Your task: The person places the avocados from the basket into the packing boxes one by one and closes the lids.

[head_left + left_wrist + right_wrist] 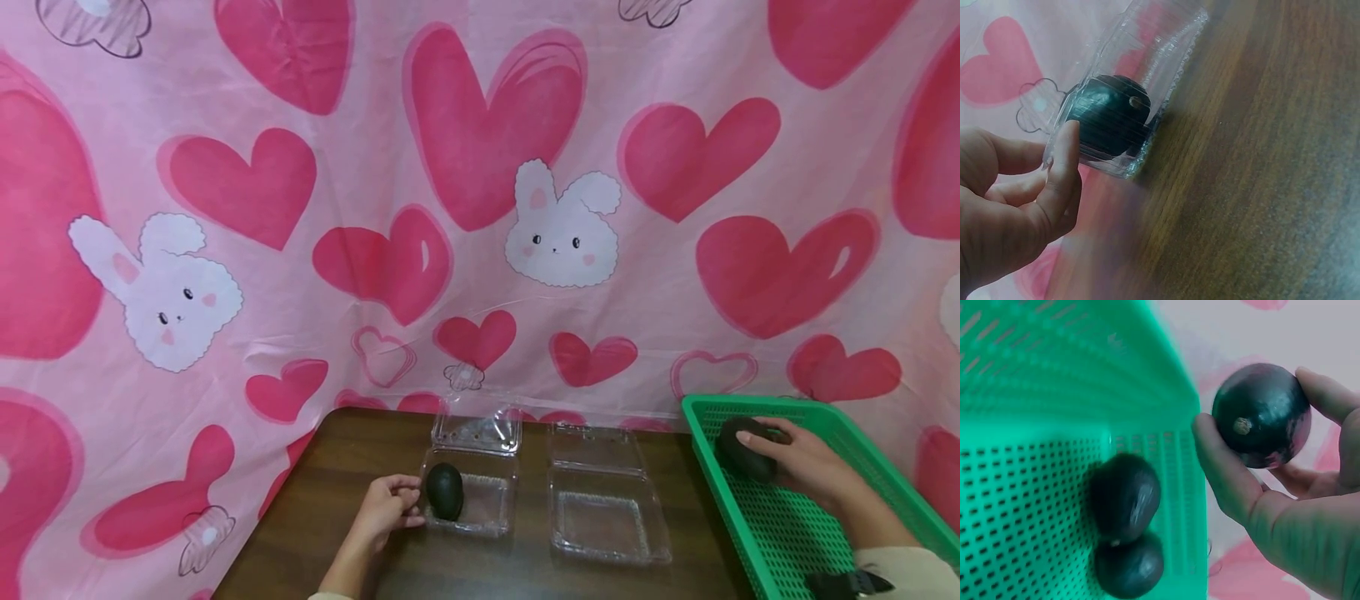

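My left hand (388, 507) pinches the left rim of an open clear plastic clamshell container (487, 504) between thumb and fingers. Inside that container, on its left side, sits one dark avocado (445, 492), seen through the plastic wall in the left wrist view. My right hand (806, 462) grips another dark avocado (1263, 415) with its fingers and thumb spread around it, up near the rim of the green plastic basket (720, 508). Two more dark avocados (1125, 497) lie against each other in the basket in the right wrist view; in the head view they are hidden.
To the right of the first container, a second open clear clamshell container (607, 521) stands on the brown wooden table (322, 492). The basket is at the table's right side. Behind the table hangs a pink cloth (480, 317) with hearts and rabbits.
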### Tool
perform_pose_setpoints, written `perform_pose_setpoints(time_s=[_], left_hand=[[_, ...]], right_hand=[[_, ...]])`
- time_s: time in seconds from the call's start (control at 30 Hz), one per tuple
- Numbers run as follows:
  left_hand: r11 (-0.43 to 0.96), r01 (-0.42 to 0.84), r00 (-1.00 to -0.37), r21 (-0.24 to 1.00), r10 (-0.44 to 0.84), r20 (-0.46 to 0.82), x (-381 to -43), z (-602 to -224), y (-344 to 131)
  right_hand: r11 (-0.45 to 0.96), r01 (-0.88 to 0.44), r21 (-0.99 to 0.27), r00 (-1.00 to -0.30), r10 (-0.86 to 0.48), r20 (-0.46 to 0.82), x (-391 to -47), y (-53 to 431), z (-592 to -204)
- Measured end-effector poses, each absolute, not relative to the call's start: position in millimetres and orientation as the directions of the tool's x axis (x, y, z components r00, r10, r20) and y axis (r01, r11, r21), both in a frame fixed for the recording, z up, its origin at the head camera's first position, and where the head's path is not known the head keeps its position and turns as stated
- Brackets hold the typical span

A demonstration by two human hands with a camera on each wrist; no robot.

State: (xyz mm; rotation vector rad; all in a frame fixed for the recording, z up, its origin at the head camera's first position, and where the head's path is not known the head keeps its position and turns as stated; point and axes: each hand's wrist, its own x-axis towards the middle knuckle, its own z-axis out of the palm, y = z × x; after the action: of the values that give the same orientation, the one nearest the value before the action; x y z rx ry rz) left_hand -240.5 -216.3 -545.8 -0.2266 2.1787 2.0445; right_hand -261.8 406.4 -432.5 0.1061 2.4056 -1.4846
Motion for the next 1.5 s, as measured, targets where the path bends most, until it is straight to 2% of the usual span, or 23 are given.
perform_pose_setpoints(time_s=[0.33,0.57,0.9,1.17,1.5], left_hand=[[0.057,-0.210,-0.978,0.976,-0.004,-0.210,-242,-545,-215],[0.049,-0.205,-0.979,0.977,-0.017,-0.205,-242,-545,-215],[0.052,-0.212,-0.977,0.976,-0.007,-0.212,-242,-546,-215],[0.040,-0.204,-0.979,0.978,0.003,-0.204,-241,-546,-216],[0.029,-0.207,-0.978,0.978,0.008,-0.208,-242,-547,-218]], right_hand=[[0.428,0.145,-0.892,-0.984,-0.030,-0.174,-259,371,-418],[0.342,0.094,-0.935,-0.989,-0.075,-0.127,-257,342,-420],[0.331,0.093,-0.939,-0.985,-0.108,-0.135,-262,308,-424],[0.246,0.073,-0.967,-0.978,-0.171,-0.117,-267,279,-430],[0.202,0.097,-0.975,-0.974,-0.184,-0.135,-275,237,-439]])
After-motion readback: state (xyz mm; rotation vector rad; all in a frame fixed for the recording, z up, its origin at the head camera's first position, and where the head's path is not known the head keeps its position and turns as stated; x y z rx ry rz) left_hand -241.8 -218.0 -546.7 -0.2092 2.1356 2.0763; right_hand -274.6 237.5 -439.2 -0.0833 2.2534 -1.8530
